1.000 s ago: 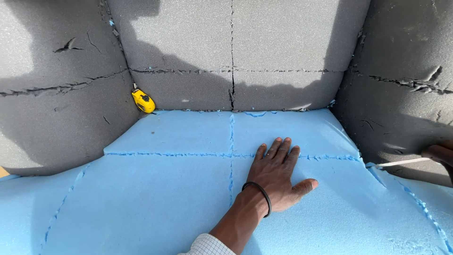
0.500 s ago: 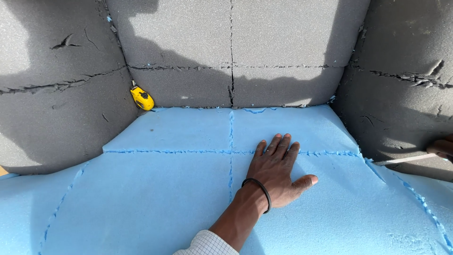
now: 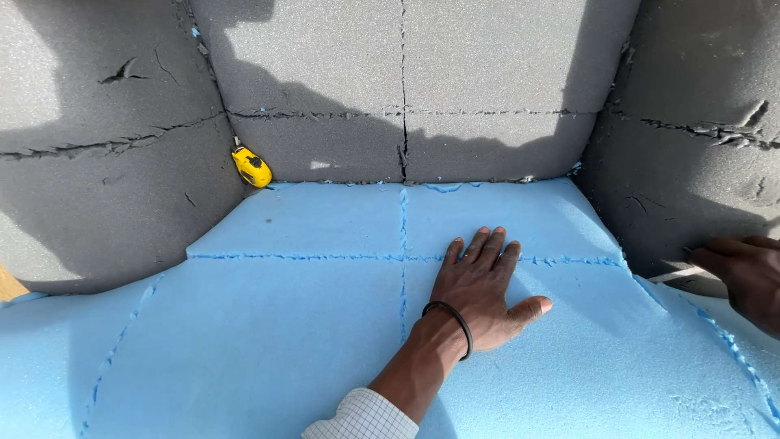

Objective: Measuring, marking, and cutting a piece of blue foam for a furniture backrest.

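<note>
My left hand (image 3: pixel 479 284) lies flat, palm down and fingers spread, on the blue foam seat (image 3: pixel 268 341), just right of its centre seam. A black band circles that wrist. My right hand (image 3: pixel 743 272) comes in at the right edge, against the grey foam side wall (image 3: pixel 691 162). Its fingers are curled around a thin pale strip (image 3: pixel 673 275) that points left along the joint between seat and wall. Most of this hand is cut off by the frame.
Grey foam panels form the back wall (image 3: pixel 455 81) and the left wall (image 3: pixel 97 187), with cracked seams. A yellow tape measure (image 3: pixel 251 167) is wedged in the back left corner where the walls meet the seat. A bit of wood (image 3: pixel 8 284) shows at the far left.
My right hand has come further into view from the right, with the pale strip. My left hand stays flat on the foam in nearly the same spot.
</note>
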